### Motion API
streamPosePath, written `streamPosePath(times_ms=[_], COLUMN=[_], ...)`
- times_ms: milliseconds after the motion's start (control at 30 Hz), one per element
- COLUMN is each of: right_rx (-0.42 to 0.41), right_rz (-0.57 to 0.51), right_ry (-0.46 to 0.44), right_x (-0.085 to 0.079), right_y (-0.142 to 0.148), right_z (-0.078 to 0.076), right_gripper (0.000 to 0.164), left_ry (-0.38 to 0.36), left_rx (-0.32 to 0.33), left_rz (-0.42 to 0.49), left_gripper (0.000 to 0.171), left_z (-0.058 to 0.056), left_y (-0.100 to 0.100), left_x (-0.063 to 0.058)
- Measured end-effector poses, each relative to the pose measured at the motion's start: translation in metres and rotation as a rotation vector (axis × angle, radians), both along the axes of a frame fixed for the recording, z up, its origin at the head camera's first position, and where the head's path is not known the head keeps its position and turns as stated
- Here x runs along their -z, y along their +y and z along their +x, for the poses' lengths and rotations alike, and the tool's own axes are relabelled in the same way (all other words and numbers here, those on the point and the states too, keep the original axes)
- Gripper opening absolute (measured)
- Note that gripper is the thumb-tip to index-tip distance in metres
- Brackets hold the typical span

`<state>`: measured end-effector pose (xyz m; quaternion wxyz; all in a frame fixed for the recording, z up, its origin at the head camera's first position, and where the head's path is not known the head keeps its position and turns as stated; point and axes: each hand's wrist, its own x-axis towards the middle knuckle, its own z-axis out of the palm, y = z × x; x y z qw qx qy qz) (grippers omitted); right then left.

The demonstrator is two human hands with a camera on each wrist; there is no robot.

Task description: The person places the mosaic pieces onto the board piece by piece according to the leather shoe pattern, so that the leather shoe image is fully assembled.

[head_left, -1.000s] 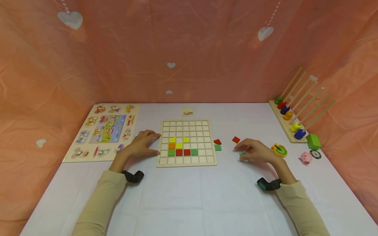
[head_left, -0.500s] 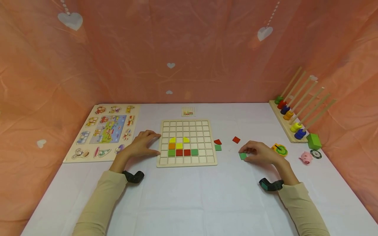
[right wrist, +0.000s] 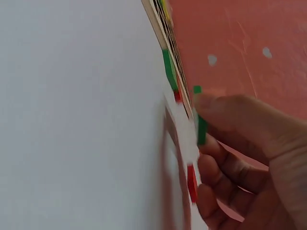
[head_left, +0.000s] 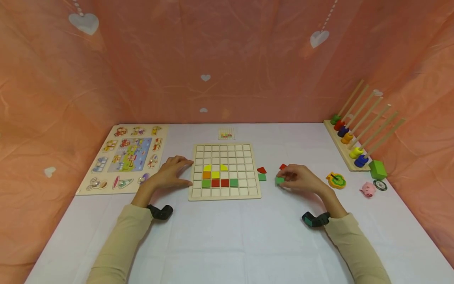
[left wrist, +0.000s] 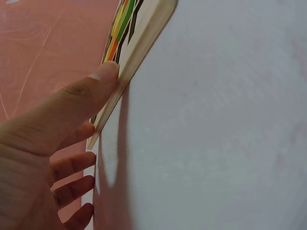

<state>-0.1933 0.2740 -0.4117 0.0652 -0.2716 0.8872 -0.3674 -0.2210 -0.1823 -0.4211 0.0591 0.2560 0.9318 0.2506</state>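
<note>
My right hand (head_left: 301, 180) pinches a green square tile (head_left: 279, 181) between thumb and fingers. In the right wrist view this tile (right wrist: 201, 130) is held on edge, raised off the white cloth. My left hand (head_left: 171, 173) rests against the left edge of the wooden grid board (head_left: 227, 198), thumb and index finger spread along it. Yellow, orange, green and red tiles fill several of the board's cells. By its right edge lie another green square tile (head_left: 262, 177) and a red curved piece (head_left: 261, 170). A red square tile (head_left: 283, 166) shows partly behind my right fingers.
A small pattern card (head_left: 226, 134) lies beyond the board. At left is a picture puzzle board (head_left: 103, 188). A peg stacker (head_left: 345, 152) stands at back right, with a green block (head_left: 377, 170), pink pig (head_left: 368, 189) and toy tree (head_left: 335, 180) close by.
My right hand has closed its fingers on the green square tile, lifted it and carried it left towards the board. My left hand has stayed at the board's edge.
</note>
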Motion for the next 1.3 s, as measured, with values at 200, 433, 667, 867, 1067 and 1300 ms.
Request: streamPosePath(times_ms=[200, 433, 667, 867, 1067, 1300], right_rx=[-0.062, -0.132, -0.177, -0.199, -0.187, -0.104], right_rz=[-0.080, -0.044, -0.018, -0.021, -0.001, -0.046], right_ry=[0.097, 0.117, 0.111, 0.138, 0.130, 0.134], right_x=[0.008, 0.010, 0.012, 0.013, 0.012, 0.004], right_y=[-0.039, -0.080, -0.098, -0.100, -0.098, -0.077], right_z=[-0.012, -0.016, -0.016, -0.017, -0.018, -0.021], right_gripper=[0.028, 0.024, 0.018, 0.011, 0.013, 0.025], left_ry=[0.002, 0.008, 0.006, 0.001, -0.003, 0.004], left_rx=[0.000, 0.002, 0.012, 0.009, 0.010, 0.008], left_rz=[0.001, 0.001, 0.005, 0.004, 0.008, -0.002], left_gripper=[0.073, 0.073, 0.073, 0.073, 0.073, 0.073], left_z=[-0.001, -0.002, -0.001, 0.000, 0.001, 0.000], left_y=[-0.002, -0.002, -0.001, -0.001, -0.001, -0.001], left_x=[0.003, 0.004, 0.003, 0.001, 0.000, 0.001])
